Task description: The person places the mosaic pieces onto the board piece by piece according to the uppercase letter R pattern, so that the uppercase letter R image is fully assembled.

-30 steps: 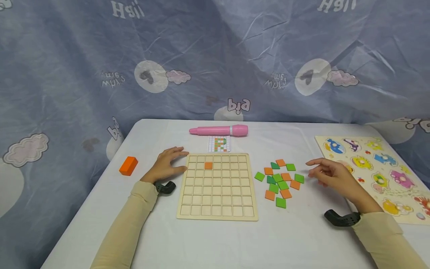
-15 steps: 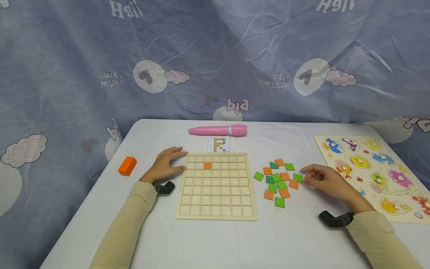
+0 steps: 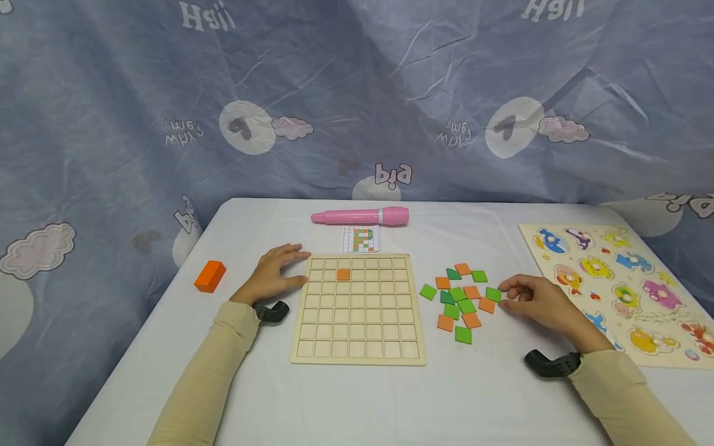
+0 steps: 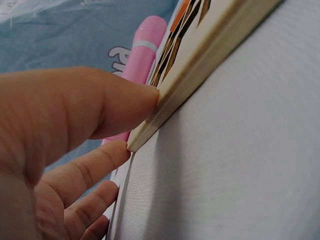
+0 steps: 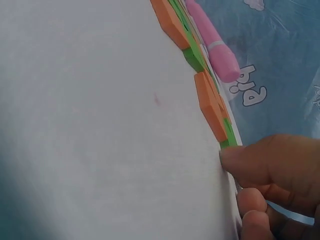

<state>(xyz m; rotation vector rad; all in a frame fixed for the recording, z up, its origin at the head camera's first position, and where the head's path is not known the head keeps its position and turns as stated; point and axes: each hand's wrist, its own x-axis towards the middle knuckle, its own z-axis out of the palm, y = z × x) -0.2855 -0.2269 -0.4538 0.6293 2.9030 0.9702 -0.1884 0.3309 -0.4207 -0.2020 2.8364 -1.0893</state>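
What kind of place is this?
Probably a play table in front of a printed cloth: it holds a wooden grid board, orange and green tiles, and a board of animal pictures.

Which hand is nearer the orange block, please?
Left: the left hand is between the orange block and grid board; the right hand is beyond the board, at a green tile.
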